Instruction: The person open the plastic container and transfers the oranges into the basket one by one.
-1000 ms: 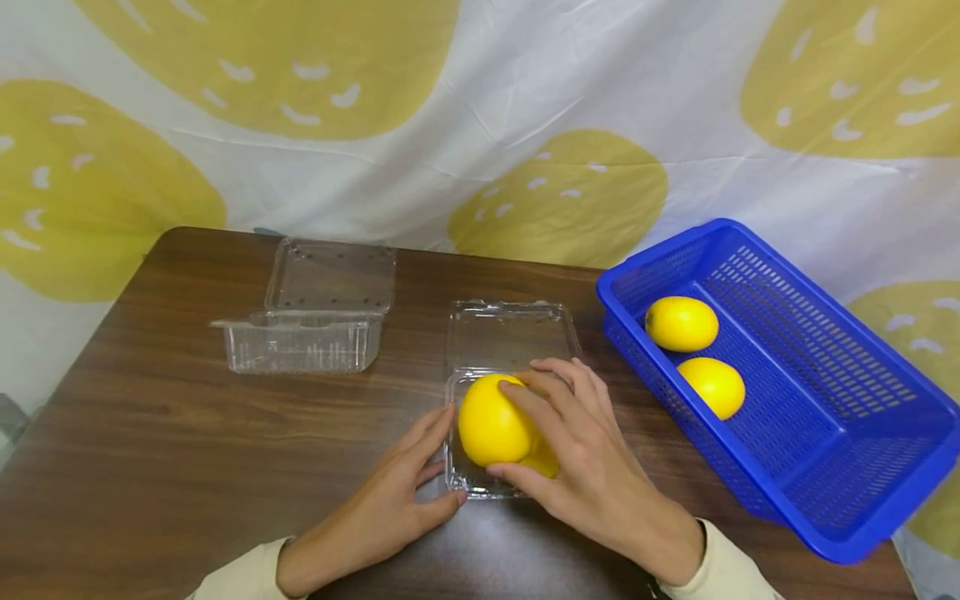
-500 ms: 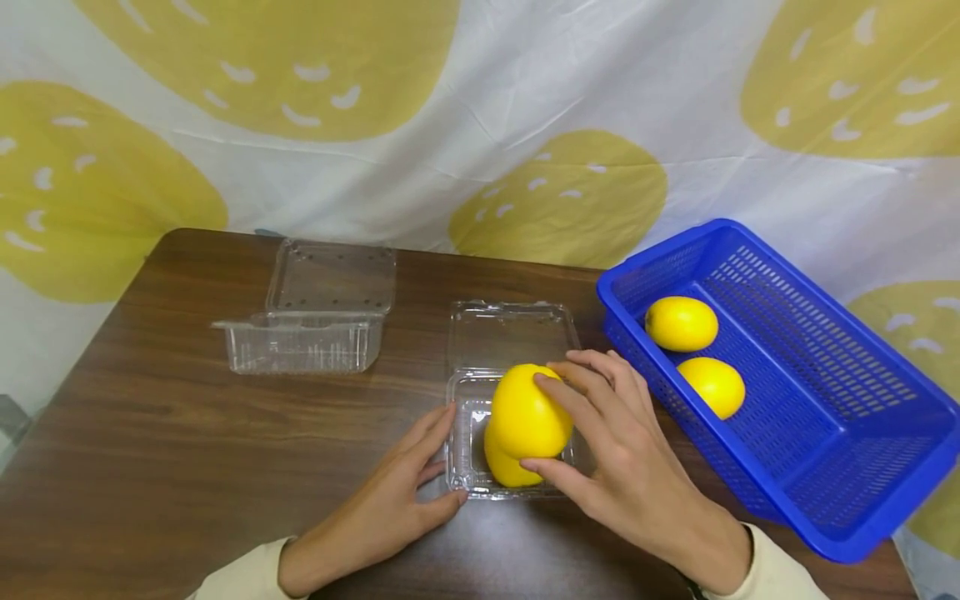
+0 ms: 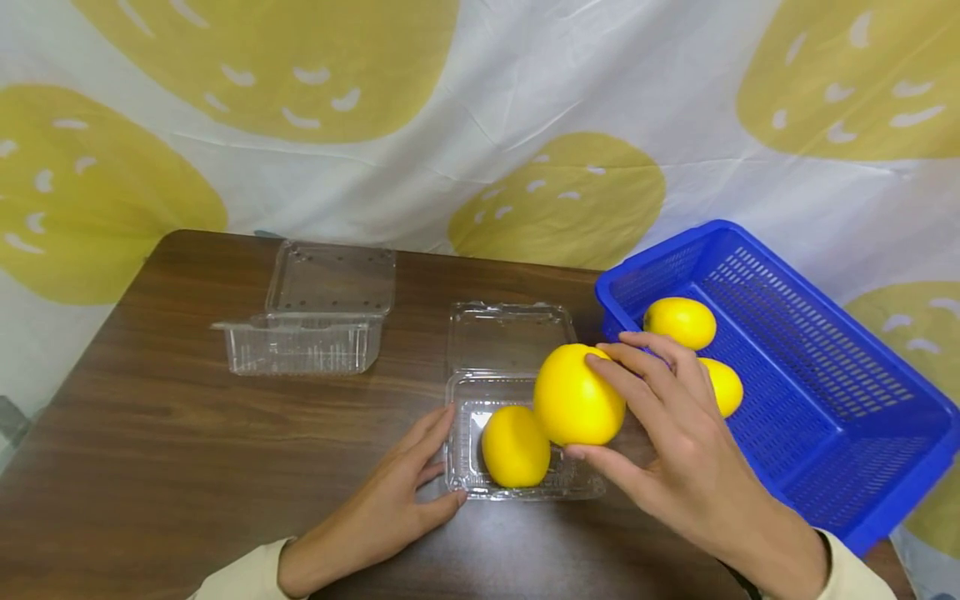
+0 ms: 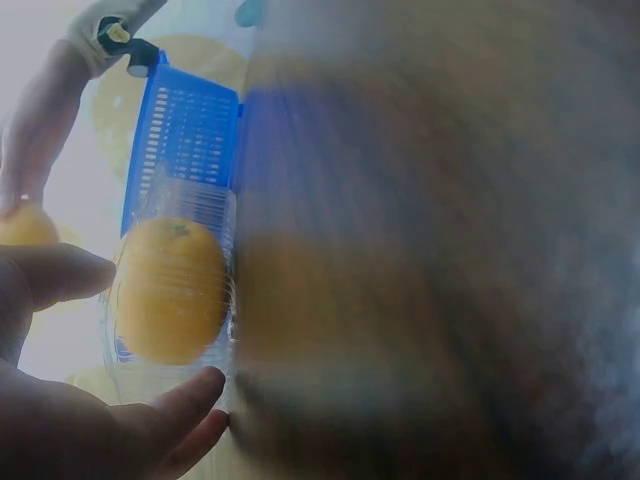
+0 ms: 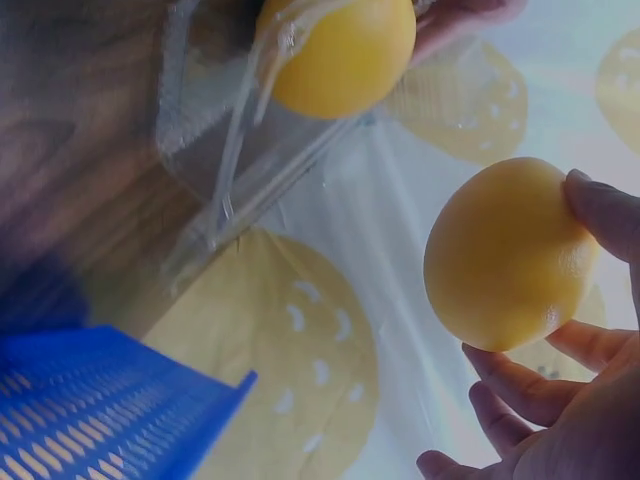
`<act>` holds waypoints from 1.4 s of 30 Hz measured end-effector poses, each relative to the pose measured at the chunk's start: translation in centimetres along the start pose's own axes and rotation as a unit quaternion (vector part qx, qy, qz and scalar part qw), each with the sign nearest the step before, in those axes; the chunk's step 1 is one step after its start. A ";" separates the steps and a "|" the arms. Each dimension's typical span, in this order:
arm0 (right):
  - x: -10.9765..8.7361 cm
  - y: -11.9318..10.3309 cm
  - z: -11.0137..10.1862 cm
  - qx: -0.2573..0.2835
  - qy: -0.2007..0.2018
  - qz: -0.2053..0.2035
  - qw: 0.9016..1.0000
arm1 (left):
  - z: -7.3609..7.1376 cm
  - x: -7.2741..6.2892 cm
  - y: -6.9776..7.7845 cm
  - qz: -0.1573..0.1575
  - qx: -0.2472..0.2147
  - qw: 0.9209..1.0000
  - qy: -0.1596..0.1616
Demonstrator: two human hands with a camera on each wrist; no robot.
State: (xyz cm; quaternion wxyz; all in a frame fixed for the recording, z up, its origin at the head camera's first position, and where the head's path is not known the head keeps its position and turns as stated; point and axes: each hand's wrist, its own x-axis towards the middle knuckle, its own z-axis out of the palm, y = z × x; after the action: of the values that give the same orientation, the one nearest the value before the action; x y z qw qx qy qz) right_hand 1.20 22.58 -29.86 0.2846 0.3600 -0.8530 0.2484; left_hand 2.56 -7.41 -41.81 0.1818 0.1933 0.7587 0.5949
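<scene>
In the head view my right hand [image 3: 686,450] holds a smooth, rounded yellow fruit [image 3: 579,395] between thumb and fingertips, raised over the right side of a clear plastic clamshell box [image 3: 510,492]. The right wrist view shows the held fruit [image 5: 510,255] as egg-shaped. A second yellow fruit [image 3: 516,447] lies inside the box's base, lower than the held one; a small stem mark shows on this fruit [image 4: 172,290] in the left wrist view. My left hand [image 3: 390,492] rests against the box's left side with extended fingers. The box's lid [image 3: 510,333] lies back, away from me.
A blue perforated basket [image 3: 825,350] stands at the right, with two yellow fruits inside, one a whole oval [image 3: 681,323], the other partly covered by my right hand. Another clear clamshell box [image 3: 303,346] stands open at the back left of the brown table [image 3: 187,467].
My right hand has carried the held fruit rightward, uncovering the fruit in the box. That lower fruit shifted slightly left over the last second. My left hand stayed in place.
</scene>
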 end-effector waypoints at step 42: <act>0.9 6.4 -4.3 -0.044 -0.017 0.081 0.996 | -0.1 0.1 -0.3 0.021 0.007 1.000 0.001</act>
State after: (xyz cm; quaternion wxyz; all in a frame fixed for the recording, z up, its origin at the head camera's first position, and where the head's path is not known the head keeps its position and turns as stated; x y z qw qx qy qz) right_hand -2.86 28.82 -27.57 0.2643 0.2810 -0.8942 0.2270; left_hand 2.39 -7.45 -42.06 0.1670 0.2095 0.7588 0.5937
